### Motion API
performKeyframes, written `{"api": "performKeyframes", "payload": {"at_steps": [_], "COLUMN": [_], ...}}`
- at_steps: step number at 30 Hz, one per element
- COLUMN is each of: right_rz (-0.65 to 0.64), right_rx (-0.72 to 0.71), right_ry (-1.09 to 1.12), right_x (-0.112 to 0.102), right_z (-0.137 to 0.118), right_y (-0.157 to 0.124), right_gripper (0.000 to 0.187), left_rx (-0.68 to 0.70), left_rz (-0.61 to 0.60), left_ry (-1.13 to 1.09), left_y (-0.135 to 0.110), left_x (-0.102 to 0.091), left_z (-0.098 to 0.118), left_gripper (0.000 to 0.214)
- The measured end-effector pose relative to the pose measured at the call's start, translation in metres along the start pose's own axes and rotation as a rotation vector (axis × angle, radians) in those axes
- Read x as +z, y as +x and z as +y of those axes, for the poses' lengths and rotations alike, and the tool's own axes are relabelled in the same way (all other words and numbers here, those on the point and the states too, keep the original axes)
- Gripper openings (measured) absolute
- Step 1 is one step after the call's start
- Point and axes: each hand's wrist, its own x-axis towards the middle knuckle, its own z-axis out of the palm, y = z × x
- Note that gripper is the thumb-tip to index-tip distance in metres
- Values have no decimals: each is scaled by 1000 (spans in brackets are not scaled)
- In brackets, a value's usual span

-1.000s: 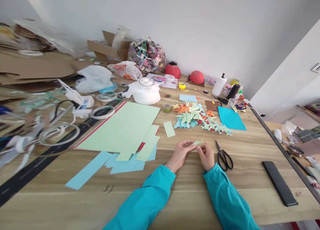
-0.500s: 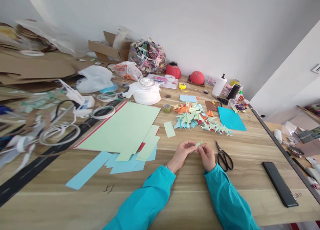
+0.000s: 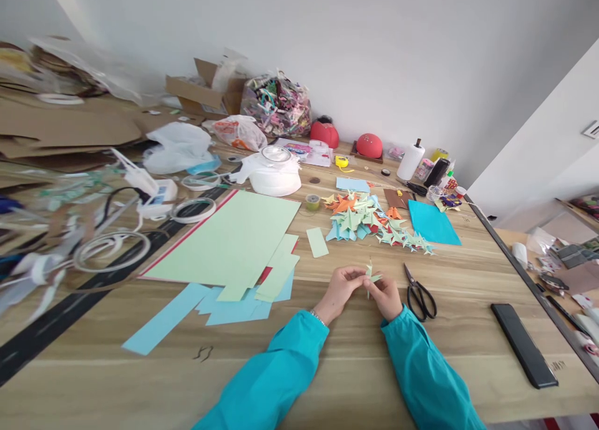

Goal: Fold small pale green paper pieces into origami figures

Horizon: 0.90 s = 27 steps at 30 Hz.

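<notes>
Between my two hands is a small pale green folded paper crane [image 3: 370, 273], its pointed parts sticking up and out past the fingertips. My left hand [image 3: 340, 291] pinches it from the left, with thumb and fingers pressed together. From the other side my right hand [image 3: 386, 294] grips it, partly hiding its lower part. Just right of that hand lie black-handled scissors [image 3: 420, 293], blades pointing away. Beyond the hands sits a pile of folded paper cranes [image 3: 358, 216] in green, orange and blue. A small green paper rectangle [image 3: 317, 242] lies left of the pile.
Large green sheets [image 3: 224, 236] and blue paper strips [image 3: 163, 318] lie to the left. A black phone [image 3: 524, 344] rests at right. A turquoise sheet [image 3: 434, 222] lies beyond the scissors. Coiled cables [image 3: 112, 251] and cardboard [image 3: 65, 124] crowd the far left.
The crane has turned in my fingers, and its points now stand up and spread to the right. My right hand has shifted slightly left and down, closer to my left hand.
</notes>
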Motion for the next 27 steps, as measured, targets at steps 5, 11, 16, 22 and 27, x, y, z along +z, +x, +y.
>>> {"api": "performKeyframes", "payload": {"at_steps": [5,11,16,22,27], "right_rz": [-74,-44,-14,-21,-19], "right_rx": [-71,-40,-39,-88,-100], "right_ry": [-132,-112,-158,-219,-263], "right_x": [2,0,-1,-2,-3], "right_z": [2,9,6,6,8], "right_y": [-2,-1,-3,-3,-3], "right_gripper": [40,34,37,41,43], "left_rx": [-28,-71,-70,-42,-89], "left_rz": [-38,-96,-140,-81,-111], "left_ry": [-45,-125,-97,-34,-79], "left_y": [0,0,-1,-2,0], "left_x": [-1,0,0,1,-1], "left_z": [-1,-2,-1,3,3], "left_gripper": [15,23,22,23,25]}}
